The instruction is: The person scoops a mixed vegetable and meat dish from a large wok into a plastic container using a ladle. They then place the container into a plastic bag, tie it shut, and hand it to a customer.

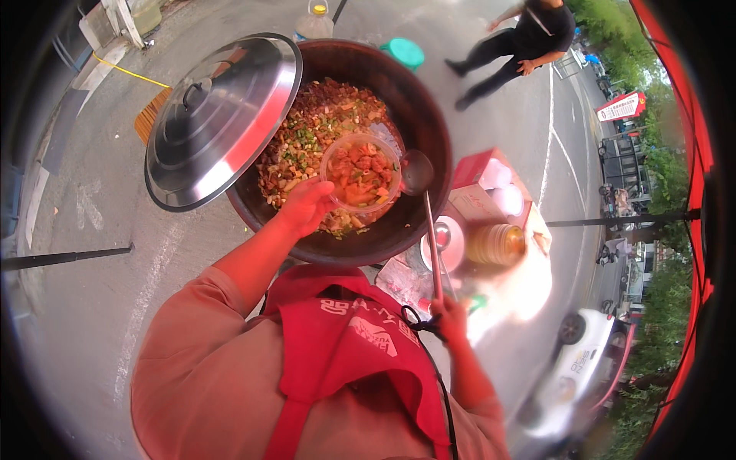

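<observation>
My left hand (306, 206) grips the rim of a round clear plastic container (360, 173) filled with chunks of food in reddish sauce. It is held over a large dark wok (428, 115), which holds a stew-like mix (310, 132) of meat, chopped vegetables and green onion. My right hand (450, 318) is closed on the long handle of a metal ladle (417, 172). The ladle's bowl is just right of the container, inside the wok. A domed stainless steel lid (224, 121) leans over the wok's left side, its handle facing up.
Right of the wok are a cardboard box (468, 201) with white containers, a white bowl (454, 261) with a spoon and a stack of clear lids (489, 244). Beyond the wok are a green tub (406, 53), a plastic jug (313, 26) and a walking person (523, 40).
</observation>
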A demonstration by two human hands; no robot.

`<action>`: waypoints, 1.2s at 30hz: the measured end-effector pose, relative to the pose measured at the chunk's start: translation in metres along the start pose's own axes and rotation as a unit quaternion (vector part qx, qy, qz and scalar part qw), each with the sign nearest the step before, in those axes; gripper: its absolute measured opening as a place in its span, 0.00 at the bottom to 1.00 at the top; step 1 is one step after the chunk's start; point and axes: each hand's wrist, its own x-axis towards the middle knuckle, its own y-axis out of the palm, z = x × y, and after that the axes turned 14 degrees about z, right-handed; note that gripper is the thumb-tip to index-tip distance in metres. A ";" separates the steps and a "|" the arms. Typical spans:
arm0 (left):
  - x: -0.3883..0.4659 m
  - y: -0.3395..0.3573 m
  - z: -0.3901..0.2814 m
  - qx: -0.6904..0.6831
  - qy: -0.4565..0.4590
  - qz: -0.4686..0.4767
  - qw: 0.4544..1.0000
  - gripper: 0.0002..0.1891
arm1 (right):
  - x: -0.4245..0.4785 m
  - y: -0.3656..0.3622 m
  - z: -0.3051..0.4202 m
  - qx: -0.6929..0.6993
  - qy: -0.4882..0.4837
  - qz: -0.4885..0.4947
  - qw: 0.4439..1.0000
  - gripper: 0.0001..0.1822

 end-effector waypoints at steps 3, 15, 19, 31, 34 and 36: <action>-0.010 0.008 -0.009 0.002 -0.022 0.029 0.999 0.23 | 0.019 0.026 -0.039 -0.084 -0.091 -0.055 0.991 0.11; -0.037 0.046 0.011 0.056 -0.029 0.031 0.998 0.38 | 0.001 0.014 -0.116 0.487 0.024 -0.112 0.866 0.12; -0.036 0.087 0.034 0.079 -0.024 0.024 0.996 0.39 | 0.038 -0.013 -0.171 0.631 0.074 -0.080 0.768 0.11; -0.072 0.233 0.197 0.088 -0.013 -0.030 0.996 0.43 | 0.108 -0.040 -0.300 0.430 0.065 0.192 0.880 0.16; -0.068 0.260 0.235 0.088 -0.044 -0.023 0.995 0.43 | 0.099 -0.073 -0.321 0.127 0.007 0.255 0.958 0.27; -0.068 0.269 0.254 0.078 -0.062 -0.011 0.995 0.44 | 0.070 -0.101 -0.321 0.177 -0.032 0.214 0.960 0.23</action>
